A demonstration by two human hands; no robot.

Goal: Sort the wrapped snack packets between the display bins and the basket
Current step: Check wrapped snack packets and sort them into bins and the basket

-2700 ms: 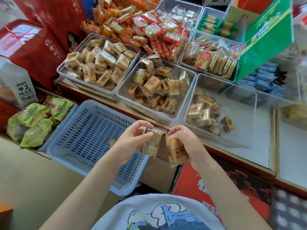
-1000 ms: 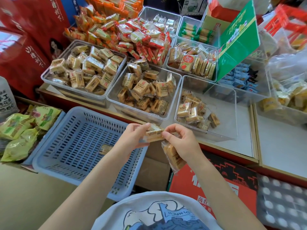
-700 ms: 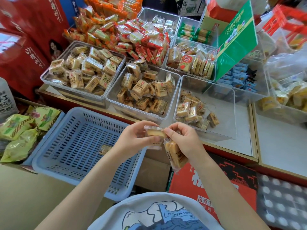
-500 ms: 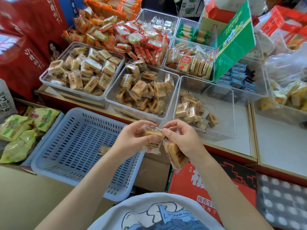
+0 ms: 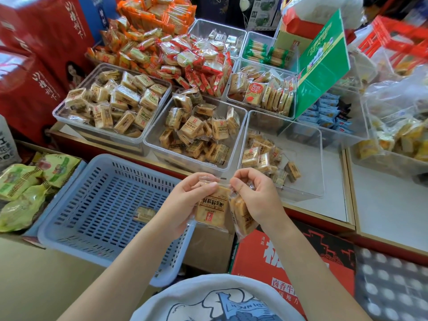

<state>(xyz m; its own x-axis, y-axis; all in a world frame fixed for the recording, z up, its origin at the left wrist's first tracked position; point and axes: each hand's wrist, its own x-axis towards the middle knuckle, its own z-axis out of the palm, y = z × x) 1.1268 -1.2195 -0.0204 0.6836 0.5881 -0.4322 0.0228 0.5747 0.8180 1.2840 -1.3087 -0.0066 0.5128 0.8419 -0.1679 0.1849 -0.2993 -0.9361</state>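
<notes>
— What differs in the left hand (image 5: 185, 200)?
— Its packet (image 5: 210, 210), edge-on and level between both hands' fingertips a second ago, now hangs upright below the left thumb and fingers with its printed face toward the camera. The clear top seal now sticks up above that pinch.

— And the right hand (image 5: 254, 195)?
— Its thumb and forefinger now nip the upper right corner of that same packet, closer in than 2.7 seconds ago, when the two hands held their packets apart. The second packet (image 5: 242, 216), under the right palm, now touches the first one's right edge.
</notes>
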